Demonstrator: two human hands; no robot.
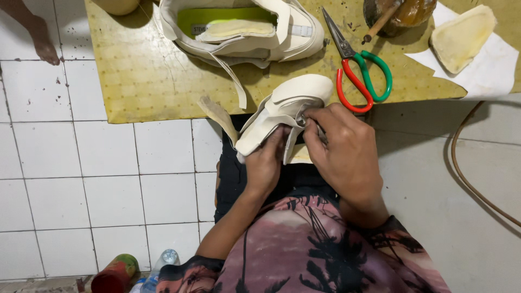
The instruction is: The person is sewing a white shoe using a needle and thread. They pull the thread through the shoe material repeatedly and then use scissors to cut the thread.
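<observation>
A cream-white shoe (287, 103) lies over my lap at the near edge of the yellow-green work board (146, 81). My left hand (266, 163) grips the shoe from below, at its opened side. My right hand (344, 146) pinches the upper near the toe, and a thin metal tool seems to stick out under its fingers. A loose beige strap (217, 113) hangs from the shoe to the left. The shoe's inside is hidden by my fingers.
A second white shoe (244, 30) with a green insole lies on the board. Red-and-green scissors (361, 73), a brown glue pot with a stick (399, 13) and a beige sole piece (461, 35) on white paper lie right. Someone's bare foot (40, 38) stands top left. Bottles (135, 271) sit bottom left.
</observation>
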